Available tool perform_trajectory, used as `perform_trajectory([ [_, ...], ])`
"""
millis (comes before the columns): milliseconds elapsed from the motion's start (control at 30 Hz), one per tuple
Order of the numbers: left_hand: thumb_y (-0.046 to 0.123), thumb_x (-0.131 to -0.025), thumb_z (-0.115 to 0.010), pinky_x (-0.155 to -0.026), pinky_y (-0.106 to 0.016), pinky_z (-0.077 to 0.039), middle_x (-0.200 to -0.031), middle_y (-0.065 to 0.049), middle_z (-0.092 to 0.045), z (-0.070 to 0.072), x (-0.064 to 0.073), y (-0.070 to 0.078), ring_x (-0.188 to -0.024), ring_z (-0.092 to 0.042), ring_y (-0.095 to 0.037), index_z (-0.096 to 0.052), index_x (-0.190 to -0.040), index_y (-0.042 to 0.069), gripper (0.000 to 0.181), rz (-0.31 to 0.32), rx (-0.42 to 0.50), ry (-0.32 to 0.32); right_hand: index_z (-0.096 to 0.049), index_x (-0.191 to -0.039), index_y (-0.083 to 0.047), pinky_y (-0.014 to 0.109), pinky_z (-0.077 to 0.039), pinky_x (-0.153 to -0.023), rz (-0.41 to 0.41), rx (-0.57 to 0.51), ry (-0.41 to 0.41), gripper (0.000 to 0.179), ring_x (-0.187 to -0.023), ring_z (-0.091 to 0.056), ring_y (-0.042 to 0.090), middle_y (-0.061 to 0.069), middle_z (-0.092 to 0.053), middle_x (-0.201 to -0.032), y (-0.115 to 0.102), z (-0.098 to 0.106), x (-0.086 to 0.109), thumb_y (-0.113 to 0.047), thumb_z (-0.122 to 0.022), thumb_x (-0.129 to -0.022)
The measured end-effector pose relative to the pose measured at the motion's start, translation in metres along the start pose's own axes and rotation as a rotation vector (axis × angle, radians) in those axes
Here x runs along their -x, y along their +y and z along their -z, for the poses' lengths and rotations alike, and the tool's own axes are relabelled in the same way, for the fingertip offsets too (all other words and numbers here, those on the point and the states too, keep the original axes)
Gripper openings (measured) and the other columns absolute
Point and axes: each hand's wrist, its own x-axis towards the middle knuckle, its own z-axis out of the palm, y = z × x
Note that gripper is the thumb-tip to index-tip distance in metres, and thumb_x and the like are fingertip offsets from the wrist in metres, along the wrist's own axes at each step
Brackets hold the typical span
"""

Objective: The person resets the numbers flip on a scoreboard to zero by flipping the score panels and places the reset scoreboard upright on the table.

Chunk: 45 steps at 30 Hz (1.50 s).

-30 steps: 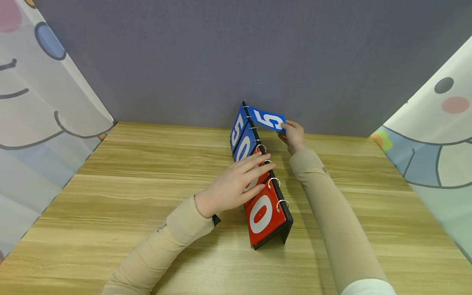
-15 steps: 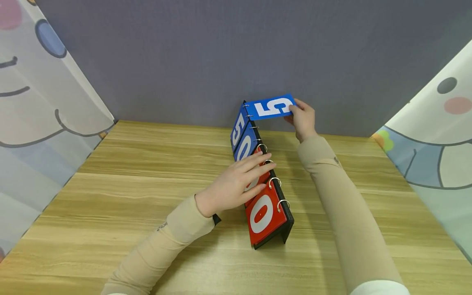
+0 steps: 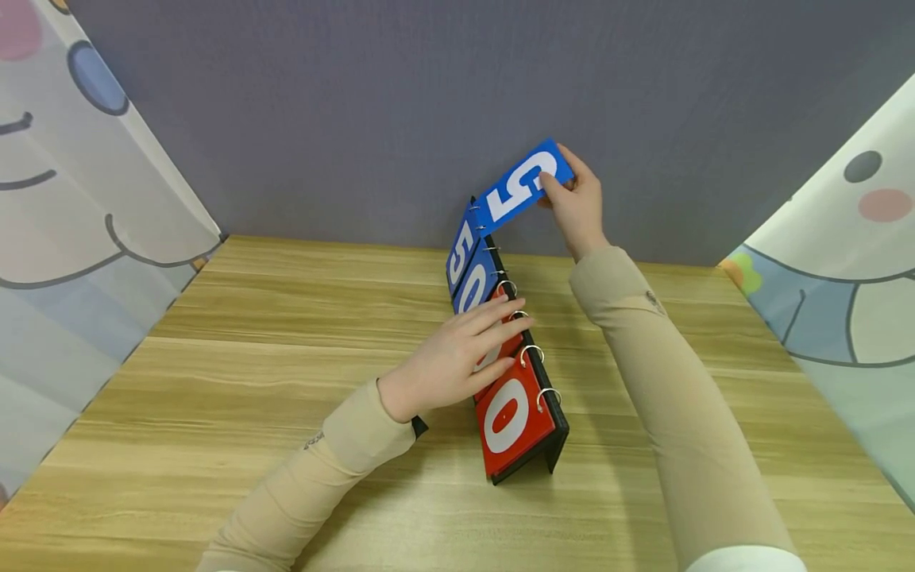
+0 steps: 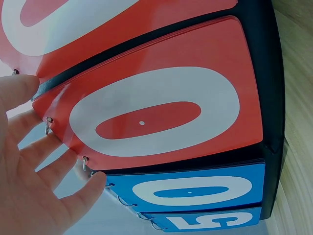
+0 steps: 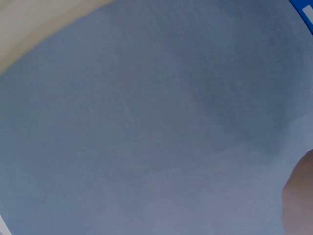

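A flip scoreboard [image 3: 511, 344] stands tent-fashion on the wood-grain surface [image 3: 286, 357], its long ridge running from the near end away towards the grey partition [image 3: 343, 119]. At the far end, the right hand [image 3: 577, 208] pinches the free end of a lifted blue card [image 3: 525, 187] marked with a white 5, thumb on the numbered face. This card slants upward and to the right from the ridge, held there by its rings.

The left hand [image 3: 450, 357] lies across the middle of the scoreboard, fingers extended and spread over the ridge, gripping nothing; the left wrist view shows the fingers meeting the ringed edge of the red cards.

On the left-facing side, from far to near, hang a blue 5 card [image 3: 462, 246], a blue 0 card [image 3: 475, 280], a red 0 card [image 4: 156, 93] partly covered by the left hand in the head view, and the nearest red 0 card [image 3: 507, 421]. Silvery rings [image 3: 532, 346] loop through the tops of the cards.

Both arms wear tan sleeves [image 3: 665, 413]. Cartoon-printed curtains hang at the left [image 3: 50, 222] and right [image 3: 872, 262].
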Motion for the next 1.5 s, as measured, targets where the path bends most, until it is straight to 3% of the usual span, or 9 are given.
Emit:
perform_trajectory([
  [167,0.022,-0.094,-0.059,-0.113,-0.039,-0.028,-0.146,-0.011,-0.042,0.000,0.001,0.000,-0.138,-0.035,-0.025,-0.051,-0.136,0.009,0.045,-0.004,-0.004,0.013,-0.049,-0.133,-0.011,0.035,-0.052,-0.088,0.079,0.165,-0.166,0.045,-0.098,-0.064,0.017,0.009,-0.063,-0.115,-0.001,-0.014,0.006,-0.016,-0.062,-0.091],
  [567,0.023,-0.095,-0.058,-0.113,-0.037,-0.029,-0.146,-0.011,-0.042,-0.003,-0.001,0.001,-0.138,-0.036,-0.023,-0.051,-0.136,0.009,0.044,-0.019,-0.006,0.005,-0.055,-0.125,-0.003,0.042,-0.043,-0.101,0.072,0.576,-0.428,0.040,-0.120,-0.054,0.031,0.017,-0.058,-0.126,0.012,-0.029,0.013,-0.025,-0.061,-0.093],
  [667,0.022,-0.094,-0.059,-0.113,-0.038,-0.030,-0.146,-0.012,-0.042,-0.003,-0.001,0.001,-0.137,-0.037,-0.023,-0.052,-0.135,0.008,0.044,-0.022,-0.003,0.012,-0.058,-0.119,-0.001,0.042,-0.046,-0.097,0.125,0.643,-0.437,0.035,-0.114,-0.058,0.031,0.017,-0.062,-0.120,0.013,-0.034,0.013,-0.025,-0.058,-0.095],
  [767,0.022,-0.094,-0.059,-0.112,-0.038,-0.031,-0.146,-0.012,-0.042,-0.003,-0.001,0.001,-0.137,-0.037,-0.024,-0.052,-0.135,0.008,0.044,-0.026,-0.004,0.020,-0.061,-0.105,0.000,0.037,-0.050,-0.079,0.192,0.699,-0.411,0.027,-0.090,-0.063,0.029,0.018,-0.066,-0.099,0.012,-0.040,0.014,-0.025,-0.053,-0.098],
  [867,0.021,-0.094,-0.059,-0.112,-0.038,-0.030,-0.145,-0.013,-0.042,-0.003,-0.001,0.001,-0.137,-0.037,-0.025,-0.052,-0.135,0.008,0.044,-0.027,-0.007,0.021,-0.061,-0.096,0.000,0.035,-0.043,-0.067,0.231,0.757,-0.412,0.026,-0.073,-0.057,0.028,0.017,-0.062,-0.084,0.012,-0.045,0.014,-0.024,-0.050,-0.099],
  [933,0.022,-0.094,-0.059,-0.113,-0.038,-0.030,-0.146,-0.013,-0.042,-0.003,-0.001,0.001,-0.137,-0.037,-0.025,-0.052,-0.135,0.008,0.044,-0.028,-0.011,0.019,-0.063,-0.105,0.000,0.036,-0.045,-0.074,0.236,0.797,-0.437,0.027,-0.082,-0.059,0.030,0.018,-0.064,-0.093,0.011,-0.047,0.014,-0.023,-0.051,-0.099],
  [1000,0.022,-0.094,-0.059,-0.113,-0.038,-0.029,-0.146,-0.013,-0.042,-0.002,-0.001,0.001,-0.138,-0.036,-0.025,-0.052,-0.135,0.008,0.044,-0.029,-0.014,0.018,-0.061,-0.121,0.000,0.038,-0.045,-0.091,0.230,0.830,-0.475,0.032,-0.103,-0.059,0.030,0.018,-0.064,-0.113,0.009,-0.048,0.013,-0.021,-0.052,-0.098],
  [1100,0.022,-0.094,-0.059,-0.113,-0.039,-0.029,-0.146,-0.013,-0.042,-0.003,-0.001,0.001,-0.138,-0.036,-0.026,-0.052,-0.135,0.008,0.044,-0.027,-0.015,0.022,-0.052,-0.134,-0.003,0.041,-0.032,-0.110,0.239,0.889,-0.523,0.041,-0.128,-0.046,0.031,0.016,-0.053,-0.136,0.007,-0.050,0.011,-0.019,-0.055,-0.097],
  [1500,0.022,-0.094,-0.058,-0.113,-0.039,-0.029,-0.146,-0.013,-0.041,-0.003,-0.001,0.001,-0.139,-0.035,-0.026,-0.051,-0.136,0.008,0.044,-0.018,-0.010,0.012,-0.062,-0.125,-0.004,0.039,-0.042,-0.101,0.455,1.175,-0.645,0.032,-0.118,-0.051,0.031,0.014,-0.059,-0.129,-0.002,-0.052,0.012,-0.018,-0.056,-0.096],
])
